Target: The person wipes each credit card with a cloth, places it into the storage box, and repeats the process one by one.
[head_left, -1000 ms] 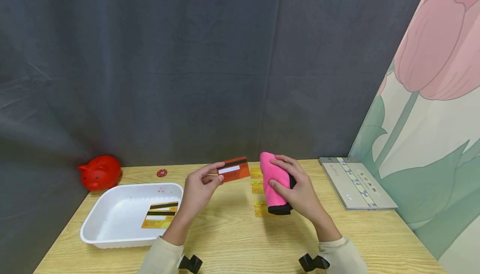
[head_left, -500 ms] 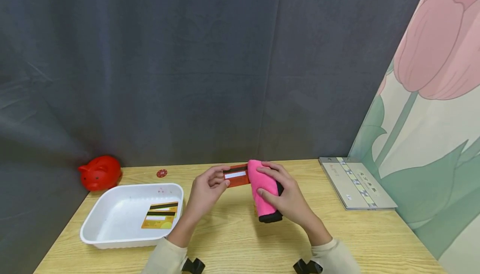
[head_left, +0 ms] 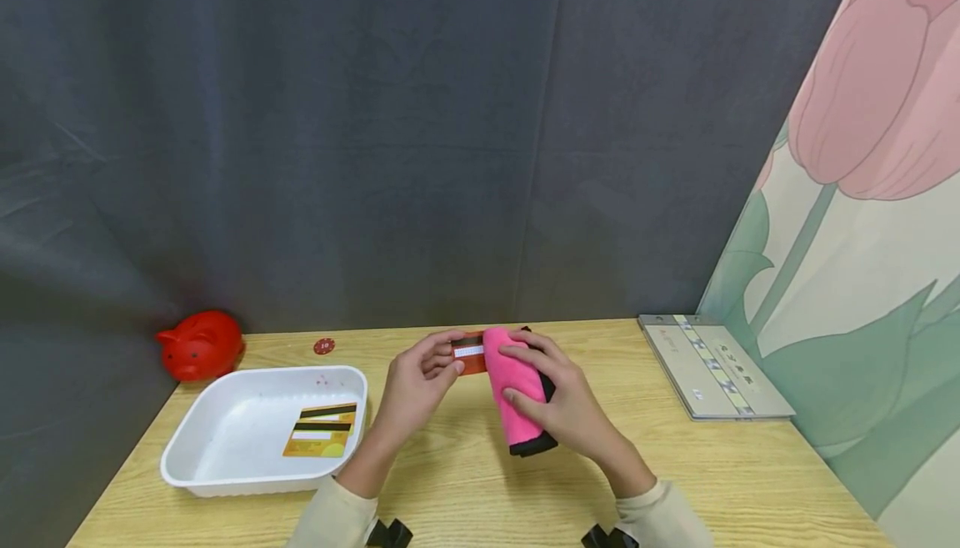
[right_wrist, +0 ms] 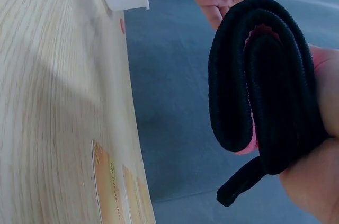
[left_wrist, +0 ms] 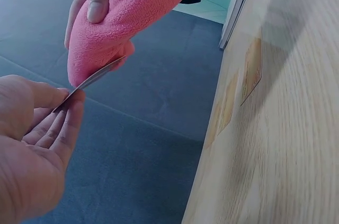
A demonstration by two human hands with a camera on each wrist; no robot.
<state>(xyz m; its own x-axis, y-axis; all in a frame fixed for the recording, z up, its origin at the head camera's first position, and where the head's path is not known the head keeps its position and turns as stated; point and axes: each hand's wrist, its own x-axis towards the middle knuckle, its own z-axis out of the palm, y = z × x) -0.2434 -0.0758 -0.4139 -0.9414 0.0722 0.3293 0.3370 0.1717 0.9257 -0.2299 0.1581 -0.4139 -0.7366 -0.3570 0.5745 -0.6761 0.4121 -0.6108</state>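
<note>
My left hand (head_left: 416, 389) pinches a red card (head_left: 468, 352) with a dark stripe by its left end, thumb in front. The card's right end is hidden by a folded pink towel (head_left: 513, 389) with black trim. Seen edge-on in the left wrist view, the card (left_wrist: 95, 77) lies against the towel's pink end (left_wrist: 100, 44). My right hand (head_left: 558, 394) grips the towel from the right, fingers and thumb across its front, above the table. Its black folded layers (right_wrist: 265, 75) and a small loop (right_wrist: 238, 181) show in the right wrist view.
A white tray (head_left: 176, 456) with gold cards (head_left: 321, 439) stands left. Behind it are a red piggy bank (head_left: 201, 346) and a red chip (head_left: 324, 346). A grey album (head_left: 712, 364) lies right. More gold cards (left_wrist: 252, 68) lie on the table, hidden by the towel in the head view.
My right hand has moved left and slightly down with the towel. My left hand has shifted right with the red card, whose right end has gone from apart to behind the towel's edge.
</note>
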